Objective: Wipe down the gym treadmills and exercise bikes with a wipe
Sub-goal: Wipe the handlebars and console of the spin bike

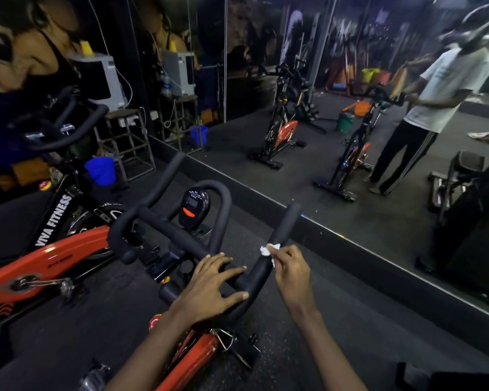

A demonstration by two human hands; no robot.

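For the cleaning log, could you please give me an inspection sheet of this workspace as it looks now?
Surface: dark rubber floor, mirror wall ahead.
Job's things: white wipe against the bike's handlebar; console in the middle.
Clutter: blue bucket beside a metal stand.
Grippers: left hand rests flat on the handlebar; right hand pinches the wipe.
Cables: white cable hangs by the grey appliance.
Surroundings: second orange bike on the left.
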